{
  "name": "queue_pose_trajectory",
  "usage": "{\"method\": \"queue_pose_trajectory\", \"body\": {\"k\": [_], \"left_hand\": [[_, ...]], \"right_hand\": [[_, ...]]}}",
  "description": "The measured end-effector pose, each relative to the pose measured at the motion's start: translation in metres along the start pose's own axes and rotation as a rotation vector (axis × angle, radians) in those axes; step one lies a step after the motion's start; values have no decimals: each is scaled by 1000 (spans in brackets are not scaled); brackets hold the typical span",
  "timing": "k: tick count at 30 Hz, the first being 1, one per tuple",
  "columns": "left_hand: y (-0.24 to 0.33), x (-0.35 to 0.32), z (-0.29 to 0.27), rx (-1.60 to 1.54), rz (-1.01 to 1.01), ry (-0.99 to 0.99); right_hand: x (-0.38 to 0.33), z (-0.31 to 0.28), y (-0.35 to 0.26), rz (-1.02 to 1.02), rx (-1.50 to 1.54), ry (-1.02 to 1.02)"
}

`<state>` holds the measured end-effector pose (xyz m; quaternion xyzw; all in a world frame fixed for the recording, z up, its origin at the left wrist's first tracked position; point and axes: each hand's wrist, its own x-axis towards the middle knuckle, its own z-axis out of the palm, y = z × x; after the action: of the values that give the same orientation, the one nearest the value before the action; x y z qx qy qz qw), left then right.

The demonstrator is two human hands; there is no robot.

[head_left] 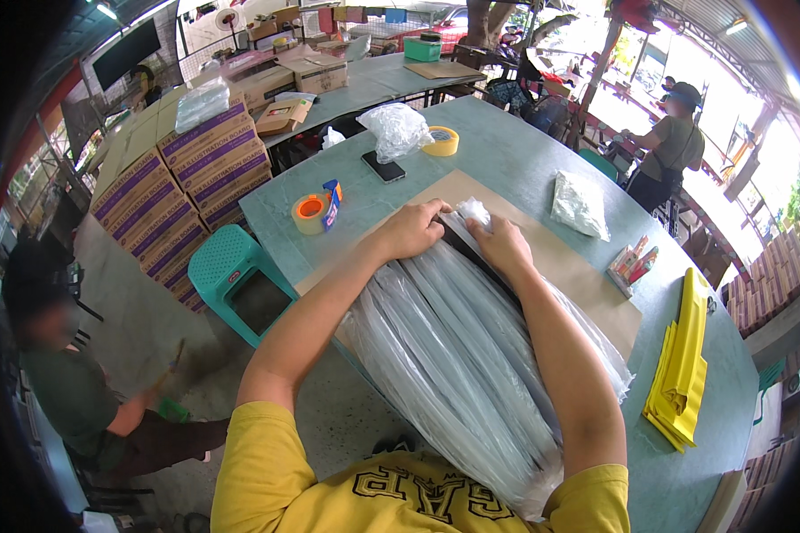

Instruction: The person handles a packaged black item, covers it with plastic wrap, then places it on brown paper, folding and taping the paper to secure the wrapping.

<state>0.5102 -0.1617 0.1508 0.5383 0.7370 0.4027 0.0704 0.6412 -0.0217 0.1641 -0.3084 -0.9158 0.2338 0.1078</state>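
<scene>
A long bundle wrapped in clear plastic point(444, 329) lies across the table's near edge and reaches back to my body. At its far end, my left hand point(413, 231) has its fingers curled over the plastic, beside a dark strip. My right hand point(504, 246) pinches the plastic on the other side of that strip, next to a bunched white tuft point(473, 210). What the wrapping contains is hard to make out. Under the bundle's far end lies a flat brown cardboard sheet point(551, 258).
On the green table point(684, 320) are a tape dispenser point(316, 213), phone point(383, 166), yellow tape roll point(440, 141), crumpled plastic point(398, 131), white packet point(580, 205), pen holder point(632, 266) and folded yellow sheets point(680, 373). A teal stool point(231, 266) and stacked cartons point(182, 169) stand left. Two people are nearby.
</scene>
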Motion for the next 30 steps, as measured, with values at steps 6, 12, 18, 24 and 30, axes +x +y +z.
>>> {"method": "queue_pose_trajectory", "body": {"k": [6,12,18,24,30], "left_hand": [[-1,-3,-1,33,43,113],[4,-1,-9,-127,-116,8],[4,2,-1,-34,-67,52],[0,7,3,19,-33,19],[-4,10,5,104,107,30]], "right_hand": [[0,-1,-1,14,-6,-9],[2,0,3,65,39,-7],[-2,-6,-6,53,34,-66],[-3,-5,-7,64,50,-33],[7,3,8,60,97,0]]}}
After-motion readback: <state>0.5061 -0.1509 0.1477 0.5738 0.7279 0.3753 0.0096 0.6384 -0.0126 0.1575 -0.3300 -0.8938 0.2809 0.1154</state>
